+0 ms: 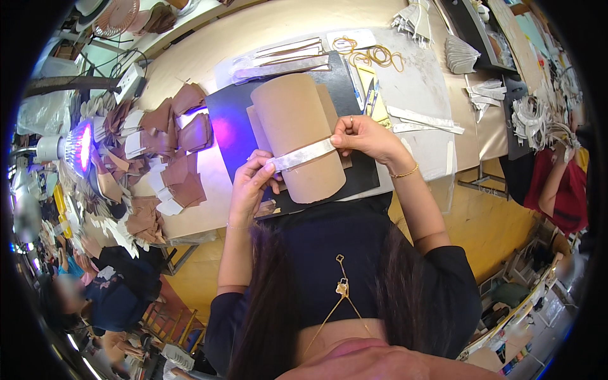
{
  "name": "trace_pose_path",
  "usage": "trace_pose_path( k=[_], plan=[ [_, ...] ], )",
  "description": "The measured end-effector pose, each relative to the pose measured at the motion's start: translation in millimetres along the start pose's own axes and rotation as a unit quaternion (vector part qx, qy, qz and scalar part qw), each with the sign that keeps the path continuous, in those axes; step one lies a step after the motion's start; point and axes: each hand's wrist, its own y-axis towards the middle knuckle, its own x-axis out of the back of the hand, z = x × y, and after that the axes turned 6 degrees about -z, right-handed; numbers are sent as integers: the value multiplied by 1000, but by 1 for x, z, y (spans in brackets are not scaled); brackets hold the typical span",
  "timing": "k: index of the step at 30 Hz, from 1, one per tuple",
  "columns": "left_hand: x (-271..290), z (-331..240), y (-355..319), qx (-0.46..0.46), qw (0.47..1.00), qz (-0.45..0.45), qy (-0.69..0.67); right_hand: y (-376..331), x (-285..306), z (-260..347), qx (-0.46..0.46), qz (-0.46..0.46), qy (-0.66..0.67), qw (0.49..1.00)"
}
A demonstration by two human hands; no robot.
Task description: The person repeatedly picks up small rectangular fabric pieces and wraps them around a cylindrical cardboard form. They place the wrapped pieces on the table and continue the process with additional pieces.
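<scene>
A tan, curved, drum-like form [292,111] lies on a black board [223,104] in front of me. Across its near part runs a pale whitish strip [304,155] with a thin brown edge along it. The left end of this strip is pinched between the thumb and fingers of my left hand [250,180]. At its other end, my right hand [366,138] pinches the strip with thumb and forefinger against the form's right side. Flat tan pieces stick out from under the form on both sides.
Stacks of brown and white cut pieces [180,130] lie to the left, beside a lit purple-red lamp [82,147]. Beyond the form are long strips [278,63] and looped brown cord [383,57]. Pens [372,95] and white strips [424,120] lie right. Other people work at both sides.
</scene>
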Motion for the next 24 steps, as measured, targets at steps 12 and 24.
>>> trace_pose_path(
  k=[12,24],
  plan=[
    [-3,4,1,12,1000,-6,-13,1,-1,-36,-41,-27,137,989],
    [-12,-6,-20,-49,996,-50,-51,-51,-68,22,503,-116,-499,696]
  ],
)
